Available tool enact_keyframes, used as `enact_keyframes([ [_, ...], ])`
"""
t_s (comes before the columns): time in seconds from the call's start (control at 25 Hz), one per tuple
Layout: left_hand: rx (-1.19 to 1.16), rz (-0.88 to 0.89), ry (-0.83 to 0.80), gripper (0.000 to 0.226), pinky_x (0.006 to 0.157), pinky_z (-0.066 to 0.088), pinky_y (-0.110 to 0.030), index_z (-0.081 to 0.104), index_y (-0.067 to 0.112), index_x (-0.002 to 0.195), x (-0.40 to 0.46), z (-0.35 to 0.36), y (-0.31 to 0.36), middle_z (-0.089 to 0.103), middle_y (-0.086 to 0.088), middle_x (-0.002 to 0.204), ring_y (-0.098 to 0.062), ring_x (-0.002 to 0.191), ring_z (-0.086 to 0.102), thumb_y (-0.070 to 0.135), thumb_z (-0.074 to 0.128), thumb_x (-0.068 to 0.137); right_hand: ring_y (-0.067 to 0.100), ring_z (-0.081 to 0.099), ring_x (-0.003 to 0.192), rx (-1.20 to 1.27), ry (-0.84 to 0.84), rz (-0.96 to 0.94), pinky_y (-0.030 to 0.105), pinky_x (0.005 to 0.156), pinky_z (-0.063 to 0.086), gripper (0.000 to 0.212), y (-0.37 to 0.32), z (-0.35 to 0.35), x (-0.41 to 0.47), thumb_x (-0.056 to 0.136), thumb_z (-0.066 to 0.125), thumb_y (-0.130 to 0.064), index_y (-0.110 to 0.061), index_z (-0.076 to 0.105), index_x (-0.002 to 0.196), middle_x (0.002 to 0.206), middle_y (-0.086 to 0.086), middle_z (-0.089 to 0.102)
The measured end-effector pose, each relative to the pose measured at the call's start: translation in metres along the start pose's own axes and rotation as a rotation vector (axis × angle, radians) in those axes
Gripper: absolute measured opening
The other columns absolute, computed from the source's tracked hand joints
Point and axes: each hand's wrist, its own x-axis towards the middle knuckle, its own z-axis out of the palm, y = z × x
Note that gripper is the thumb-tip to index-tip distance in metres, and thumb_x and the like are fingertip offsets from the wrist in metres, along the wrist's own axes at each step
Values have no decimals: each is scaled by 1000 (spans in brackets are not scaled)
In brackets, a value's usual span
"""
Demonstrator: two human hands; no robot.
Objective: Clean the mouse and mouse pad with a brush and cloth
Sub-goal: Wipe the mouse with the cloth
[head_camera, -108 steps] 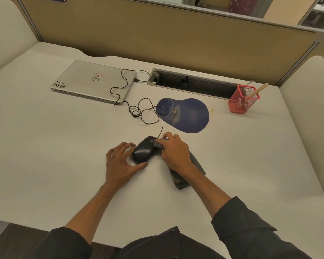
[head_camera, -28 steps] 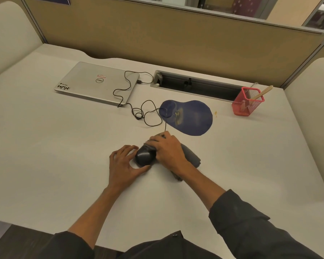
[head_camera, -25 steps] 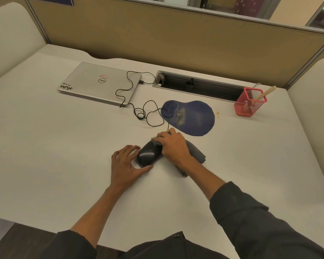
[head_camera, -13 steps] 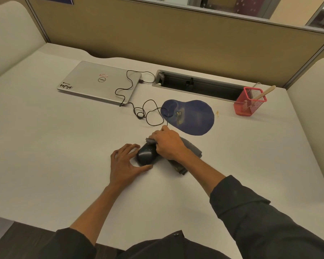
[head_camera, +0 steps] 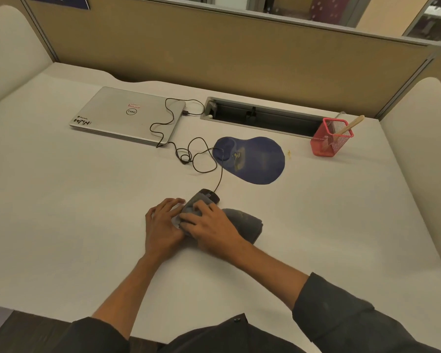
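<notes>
A black wired mouse [head_camera: 209,196] lies on the white desk in front of me, mostly covered by a grey cloth [head_camera: 245,224]. My right hand [head_camera: 209,229] presses the cloth over the mouse's near end. My left hand [head_camera: 162,225] rests against the mouse's left side and steadies it. Only the mouse's front tip shows. A blue mouse pad [head_camera: 252,160] with pale specks of dirt lies further back. A wooden-handled brush [head_camera: 348,128] stands in a red mesh holder [head_camera: 329,141] at the back right.
A shut silver laptop [head_camera: 130,114] lies at the back left, with the mouse cable [head_camera: 189,156] looped between it and the mouse. A cable slot [head_camera: 262,115] runs along the desk's back edge under a tan partition. A small yellow crumb [head_camera: 289,153] lies right of the pad.
My right hand has slid the cloth from the mouse's front down over its near end. The mouse's front tip is now uncovered. My left hand has stayed beside it.
</notes>
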Motion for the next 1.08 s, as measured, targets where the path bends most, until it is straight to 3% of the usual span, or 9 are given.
enact_keyframes([
  [0.16, -19, -12, -1, 62, 99, 30, -36, 67, 23, 112, 0, 0, -1, 61, 13, 119, -8, 119, 49, 58, 61, 61, 24, 55, 106, 9, 167, 158, 34, 80, 48, 52, 2, 17, -32, 75, 69, -20, -25, 58, 125, 134, -5, 55],
  [0.4, -26, -10, -11, 66, 101, 25, -34, 66, 25, 111, 0, 1, -3, 60, 15, 119, -9, 121, 46, 68, 63, 61, 30, 53, 104, 129, 149, 520, 36, 74, 46, 60, 33, 23, -30, 75, 62, -2, -17, 52, 132, 135, 1, 55],
  [0.56, -21, -15, -12, 68, 101, 25, -34, 66, 25, 111, -1, 2, -3, 60, 14, 119, -10, 121, 46, 71, 62, 61, 25, 39, 116, 122, 11, 522, 34, 86, 36, 44, 68, 15, -20, 87, 51, -11, -22, 51, 130, 135, -4, 51],
  [0.72, 1, -16, -18, 69, 101, 27, -36, 66, 24, 112, 0, 2, -3, 61, 12, 120, -11, 122, 47, 71, 61, 62, 22, 42, 111, 275, 94, 499, 34, 84, 41, 38, 70, 7, -2, 89, 53, -16, -25, 57, 125, 131, -3, 55],
  [0.92, 15, -24, -16, 67, 101, 27, -36, 67, 25, 110, -1, 2, -3, 61, 13, 119, -10, 121, 47, 72, 61, 63, 22, 40, 115, 196, 11, 546, 32, 86, 36, 40, 72, 15, 2, 89, 55, -17, -22, 55, 129, 133, -1, 52],
  [1.08, 26, -13, -12, 67, 99, 26, -32, 67, 25, 109, 0, 2, -1, 62, 12, 118, -10, 119, 47, 73, 59, 63, 24, 44, 110, 201, 87, 513, 34, 83, 41, 41, 65, 16, 1, 85, 59, -17, -21, 56, 126, 129, 2, 55],
])
